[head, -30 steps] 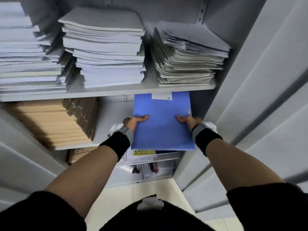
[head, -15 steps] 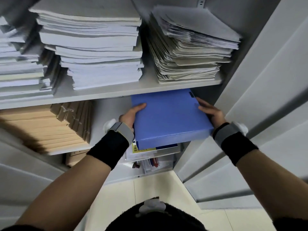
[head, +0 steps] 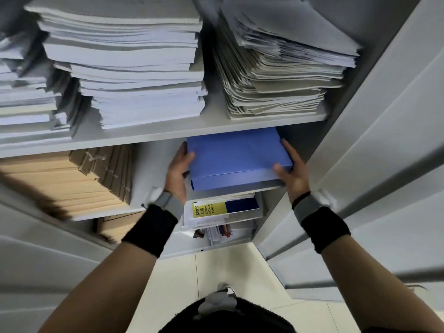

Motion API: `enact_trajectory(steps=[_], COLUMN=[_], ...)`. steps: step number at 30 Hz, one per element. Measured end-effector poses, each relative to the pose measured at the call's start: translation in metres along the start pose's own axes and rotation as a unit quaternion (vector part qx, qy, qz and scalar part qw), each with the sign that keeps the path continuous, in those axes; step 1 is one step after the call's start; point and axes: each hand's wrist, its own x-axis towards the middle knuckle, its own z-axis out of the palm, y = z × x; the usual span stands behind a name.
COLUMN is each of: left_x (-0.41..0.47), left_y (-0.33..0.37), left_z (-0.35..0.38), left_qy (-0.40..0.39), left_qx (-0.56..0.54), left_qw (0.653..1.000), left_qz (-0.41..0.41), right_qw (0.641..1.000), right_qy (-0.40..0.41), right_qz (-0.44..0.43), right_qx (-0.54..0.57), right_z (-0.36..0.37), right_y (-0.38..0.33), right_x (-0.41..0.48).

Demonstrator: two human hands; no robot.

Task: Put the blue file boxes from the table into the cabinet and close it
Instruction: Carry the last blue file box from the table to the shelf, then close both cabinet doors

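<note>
1. A flat blue plastic file box lies on its broad face in the middle shelf of a pale grey metal cabinet, at the right end of that shelf, its far part under the shelf above and its near spine edge at the shelf's front lip.
2. The left hand is pressed against the box's left side, thumb on the top face near the left corner; its grip is closed on the box.
3. The right hand clasps the near right corner, thumb on the top face and fingers along the right edge; its grip is also closed on the box.
4. Both wrists carry a grey strap and a black cuff.
5. On the upper shelf sit a tall white paper stack and a slumped stack of greyish papers, with more white sheets at the far left.
6. On the middle shelf, well left of the box, stands a pile of tan cardboard folders.
7. Just under the box, on the shelf below, lies a booklet with a yellow and dark blue cover on other papers.
8. The cabinet's right door stands open beside the right hand.
9. Pale floor tiles show beneath the arms.
</note>
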Motion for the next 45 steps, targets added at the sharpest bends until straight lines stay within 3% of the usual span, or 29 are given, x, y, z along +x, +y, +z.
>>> enact_trajectory(steps=[2, 4, 8, 13, 21, 29, 34, 39, 43, 45], left_x=[-0.001, 0.010, 0.037, 0.061, 0.092, 0.089, 0.071, 0.017, -0.059, -0.103], left_y=[-0.017, -0.018, -0.008, -0.017, -0.021, -0.014, -0.003, 0.025, 0.085, 0.128], left_z=[-0.001, 0.004, 0.010, 0.012, 0.026, 0.024, 0.047, 0.033, -0.001, -0.022], left_qy=[-0.050, -0.085, -0.036, 0.040, 0.070, 0.037, 0.127, 0.213, 0.257, 0.271], left_qx=[0.130, 0.180, 0.282, 0.312, 0.252, 0.228, 0.201, 0.178, 0.147, 0.133], left_qw=[0.982, 0.967, 0.948, 0.942, 0.961, 0.971, 0.971, 0.960, 0.948, 0.937], left_qz=[0.128, 0.159, 0.141, 0.114, 0.084, 0.061, 0.030, 0.036, 0.122, 0.178], right_qw=[0.992, 0.989, 0.988, 0.973, 0.983, 0.983, 0.981, 0.943, 0.982, 0.993], right_qy=[-0.029, -0.021, -0.008, 0.034, 0.101, 0.072, 0.048, 0.179, 0.050, -0.019], right_qz=[-0.038, -0.044, -0.034, 0.001, 0.059, 0.050, 0.074, 0.107, 0.088, 0.038], right_qx=[-0.113, -0.138, -0.153, -0.230, -0.144, -0.164, -0.172, -0.259, -0.159, -0.112], right_z=[0.004, 0.009, 0.017, 0.031, 0.044, 0.044, 0.046, 0.070, 0.127, 0.170], right_y=[0.008, 0.005, -0.003, 0.007, 0.019, 0.013, -0.006, -0.049, -0.104, -0.142], right_x=[0.005, 0.020, 0.059, 0.080, 0.106, 0.103, 0.099, 0.041, -0.027, -0.067])
